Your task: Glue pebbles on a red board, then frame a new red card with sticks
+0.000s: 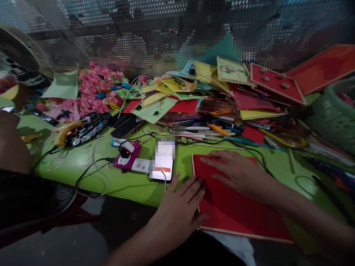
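A red sheet with pale strips along its left and near edges lies at the front of the green table. Across its left edge rests my left hand, fingers stretched out and the thumb spread from them. My right hand lies flat over the sheet's far part, its fingers extended to the left. Neither hand grips anything. Just left of the sheet is a lit phone with a white cable running from its near end, its screen partly blurred.
A purple power strip with plugs and cords sits left of the phone. Framed coloured cards, pens and sticks pile up behind. Pink paper petals heap at the back left, a green basket stands right. Another person's arm reaches in at left.
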